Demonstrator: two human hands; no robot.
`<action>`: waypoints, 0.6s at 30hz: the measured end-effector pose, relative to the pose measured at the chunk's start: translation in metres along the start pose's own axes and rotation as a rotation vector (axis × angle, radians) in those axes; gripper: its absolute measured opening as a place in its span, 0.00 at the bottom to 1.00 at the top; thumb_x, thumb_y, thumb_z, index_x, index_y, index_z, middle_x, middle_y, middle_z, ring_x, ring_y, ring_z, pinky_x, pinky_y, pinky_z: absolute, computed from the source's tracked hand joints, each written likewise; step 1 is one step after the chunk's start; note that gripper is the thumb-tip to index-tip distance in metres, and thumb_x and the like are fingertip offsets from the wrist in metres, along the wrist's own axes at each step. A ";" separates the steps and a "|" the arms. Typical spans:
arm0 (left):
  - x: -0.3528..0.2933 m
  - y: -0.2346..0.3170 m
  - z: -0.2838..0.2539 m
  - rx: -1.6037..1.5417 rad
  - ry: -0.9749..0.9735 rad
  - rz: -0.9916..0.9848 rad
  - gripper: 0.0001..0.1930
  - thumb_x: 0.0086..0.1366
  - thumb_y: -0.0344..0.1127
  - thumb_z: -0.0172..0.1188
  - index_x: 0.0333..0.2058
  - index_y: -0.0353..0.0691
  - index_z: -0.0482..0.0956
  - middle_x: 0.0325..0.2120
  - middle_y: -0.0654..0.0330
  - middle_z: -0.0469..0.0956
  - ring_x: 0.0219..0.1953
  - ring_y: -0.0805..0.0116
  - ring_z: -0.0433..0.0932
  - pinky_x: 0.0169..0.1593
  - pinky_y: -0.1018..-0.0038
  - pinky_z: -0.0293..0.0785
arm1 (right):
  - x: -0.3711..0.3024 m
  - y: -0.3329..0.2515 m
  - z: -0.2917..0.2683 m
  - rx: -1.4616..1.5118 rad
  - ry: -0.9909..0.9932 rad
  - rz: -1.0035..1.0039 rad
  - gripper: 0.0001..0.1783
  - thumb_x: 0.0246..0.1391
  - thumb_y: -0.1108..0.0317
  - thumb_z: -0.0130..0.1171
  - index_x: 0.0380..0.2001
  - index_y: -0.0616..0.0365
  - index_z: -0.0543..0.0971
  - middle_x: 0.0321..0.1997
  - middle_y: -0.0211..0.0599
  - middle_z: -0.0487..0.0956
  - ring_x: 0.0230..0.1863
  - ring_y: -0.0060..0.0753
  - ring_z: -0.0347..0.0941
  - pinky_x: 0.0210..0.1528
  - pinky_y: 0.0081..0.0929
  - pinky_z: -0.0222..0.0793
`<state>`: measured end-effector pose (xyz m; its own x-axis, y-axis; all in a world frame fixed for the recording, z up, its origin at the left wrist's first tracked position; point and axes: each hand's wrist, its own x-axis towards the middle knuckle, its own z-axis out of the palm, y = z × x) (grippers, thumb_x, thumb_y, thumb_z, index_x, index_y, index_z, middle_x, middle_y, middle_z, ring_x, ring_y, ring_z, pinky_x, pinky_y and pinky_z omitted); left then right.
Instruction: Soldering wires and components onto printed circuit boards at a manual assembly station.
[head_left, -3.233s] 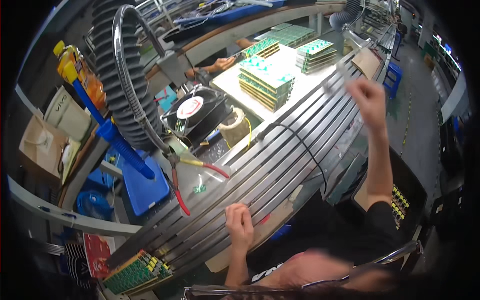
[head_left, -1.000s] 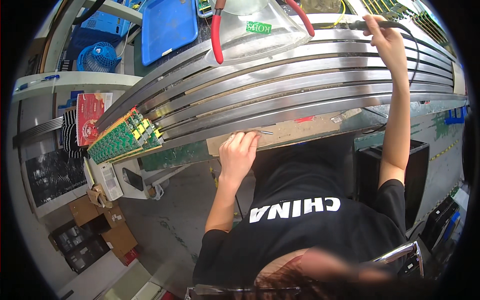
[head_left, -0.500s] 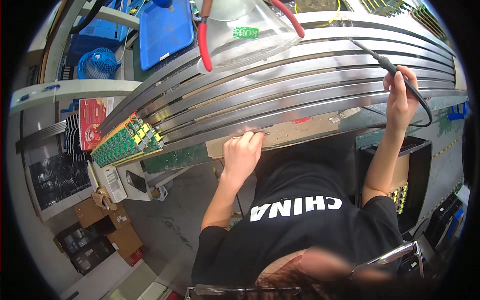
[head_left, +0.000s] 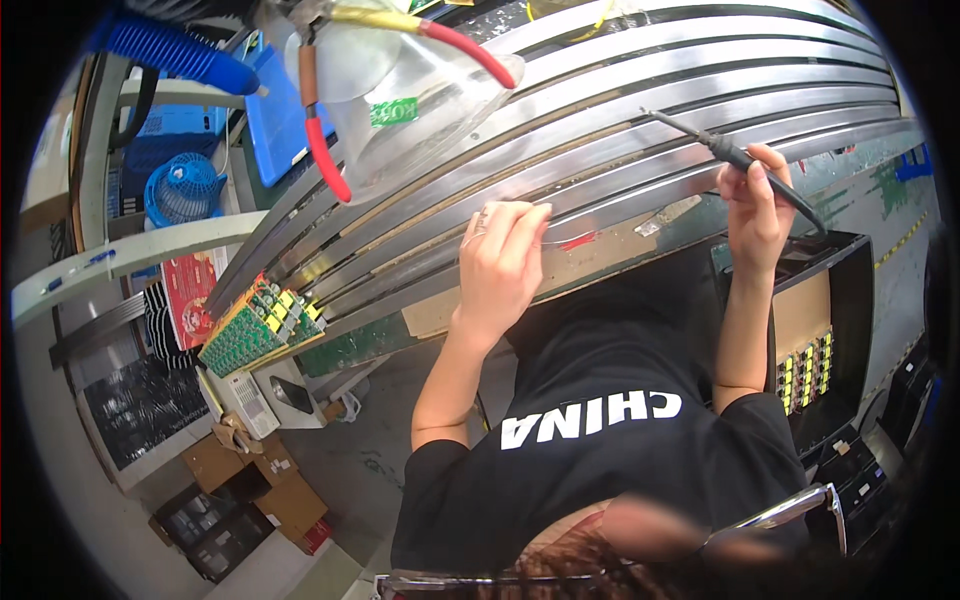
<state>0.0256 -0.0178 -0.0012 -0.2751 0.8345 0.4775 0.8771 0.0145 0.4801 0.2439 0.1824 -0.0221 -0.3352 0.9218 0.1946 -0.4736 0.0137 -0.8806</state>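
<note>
In my right hand (head_left: 755, 215), the fingers close round the dark handle of a soldering iron (head_left: 735, 152). Its metal tip points left over the steel rails (head_left: 640, 185), and its black cable trails down behind the hand. Above the near rails, my left hand (head_left: 500, 262) is closed in a pinch on a thin silvery wire (head_left: 568, 243) that looks like solder. Thin loops of it show beside the fingers. A brown cardboard strip (head_left: 610, 252) lies along the bench's near edge, below and right of that hand.
Red-handled pliers (head_left: 325, 160) and a clear plastic sheet (head_left: 430, 135) hang over the rails. Green circuit boards (head_left: 255, 330) stand at the rails' left end. A blue fan (head_left: 185, 190) and blue tray (head_left: 270, 125) are far left. A black box (head_left: 850, 320) holding yellow-topped parts stands right.
My left hand has lifted off the cardboard strip and moved up over the rails with the wire. The soldering iron has shifted left and slightly down. The whole view has turned a little.
</note>
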 end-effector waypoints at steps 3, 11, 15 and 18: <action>0.015 0.010 0.013 0.068 -0.043 0.086 0.12 0.53 0.22 0.64 0.39 0.35 0.79 0.35 0.58 0.76 0.32 0.64 0.74 0.39 0.71 0.71 | -0.009 0.006 0.000 -0.012 -0.047 0.042 0.15 0.65 0.70 0.50 0.51 0.66 0.75 0.31 0.40 0.76 0.30 0.27 0.68 0.34 0.19 0.63; 0.021 0.022 0.027 0.042 -0.188 0.013 0.13 0.53 0.23 0.64 0.39 0.35 0.79 0.36 0.59 0.74 0.33 0.62 0.73 0.39 0.70 0.70 | -0.017 0.007 -0.005 -0.006 -0.001 0.067 0.16 0.64 0.72 0.50 0.51 0.68 0.76 0.30 0.41 0.77 0.30 0.27 0.69 0.35 0.19 0.66; 0.021 0.023 0.029 0.072 -0.217 0.017 0.13 0.54 0.24 0.64 0.40 0.35 0.79 0.36 0.59 0.74 0.33 0.62 0.73 0.38 0.70 0.70 | -0.018 0.008 -0.006 0.004 -0.008 0.073 0.16 0.64 0.72 0.50 0.51 0.68 0.76 0.31 0.41 0.78 0.29 0.27 0.69 0.35 0.19 0.66; 0.021 0.026 0.029 0.082 -0.198 0.001 0.12 0.55 0.25 0.63 0.40 0.36 0.79 0.36 0.59 0.74 0.33 0.63 0.73 0.39 0.70 0.70 | -0.017 0.005 -0.005 0.022 0.004 0.104 0.16 0.64 0.72 0.50 0.51 0.68 0.77 0.30 0.41 0.78 0.29 0.27 0.69 0.35 0.18 0.66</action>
<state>0.0543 0.0164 0.0004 -0.1987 0.9262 0.3205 0.9086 0.0514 0.4146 0.2512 0.1683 -0.0321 -0.3799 0.9195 0.1012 -0.4542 -0.0901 -0.8863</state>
